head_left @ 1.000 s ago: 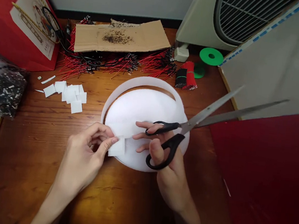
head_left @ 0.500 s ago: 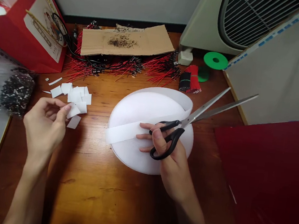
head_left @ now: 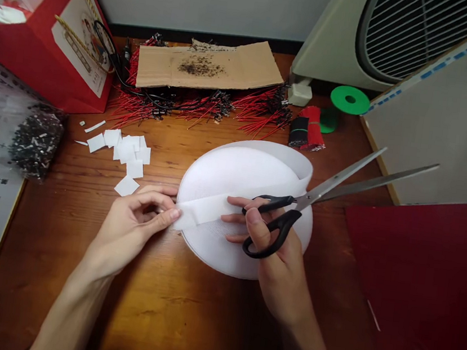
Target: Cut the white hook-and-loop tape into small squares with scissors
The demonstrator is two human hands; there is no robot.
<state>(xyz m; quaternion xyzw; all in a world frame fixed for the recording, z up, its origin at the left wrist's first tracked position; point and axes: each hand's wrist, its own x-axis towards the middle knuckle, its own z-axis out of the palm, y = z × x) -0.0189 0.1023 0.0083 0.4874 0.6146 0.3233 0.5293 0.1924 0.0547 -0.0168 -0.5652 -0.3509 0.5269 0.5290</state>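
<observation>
A big white roll of foam tape (head_left: 232, 254) lies flat on the wooden table (head_left: 148, 312), its loose strip (head_left: 208, 207) pulled across the top. My left hand (head_left: 133, 225) pinches the free end of that strip between thumb and fingers. My right hand (head_left: 275, 248) holds black-handled scissors (head_left: 298, 205), blades parted and pointing up to the right, while its fingertips press on the strip. A small heap of cut white squares (head_left: 127, 153) lies to the left of the roll.
Red wire bundles (head_left: 208, 106) and a cardboard sheet (head_left: 208, 64) lie at the back. A red bag (head_left: 42, 32) stands back left, beside a bag of dark parts (head_left: 35, 142). A fan housing (head_left: 386, 40), green spool (head_left: 350, 99) and red board (head_left: 419, 288) are on the right.
My left hand carried a cut square to the heap at the left, dropped it there, and came back to pinch the strip's end. The scissors stayed in my right hand.
</observation>
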